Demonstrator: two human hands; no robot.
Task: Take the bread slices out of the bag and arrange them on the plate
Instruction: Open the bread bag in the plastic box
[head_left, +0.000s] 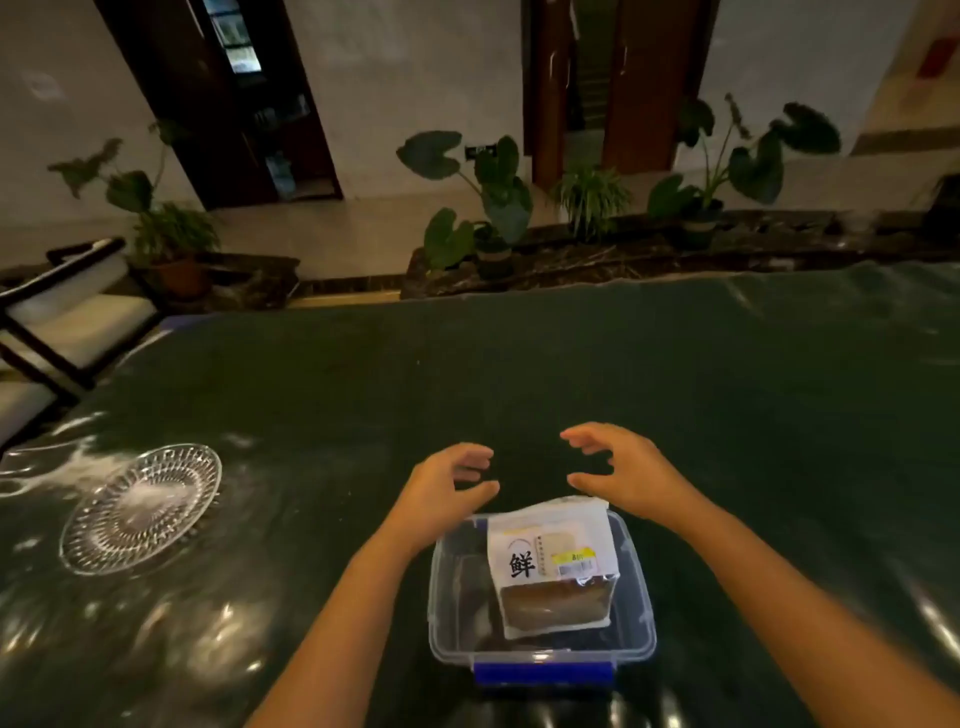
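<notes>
A white bread bag (553, 564) with a black character and a yellow label stands in a clear plastic box (636, 597); brown bread shows through its clear lower part. Just beyond the far side of the box, my left hand (447, 486) and my right hand (623, 467) hover with fingers curled and apart, holding nothing and facing each other. A patterned glass plate (143, 506) lies empty on the table, well to the left of the box.
The dark green table (519, 364) carries a glossy cover. The box has a blue latch (543, 673) on its near side. A chair (57, 322) stands off the table's left edge, and potted plants (493, 208) line the floor behind.
</notes>
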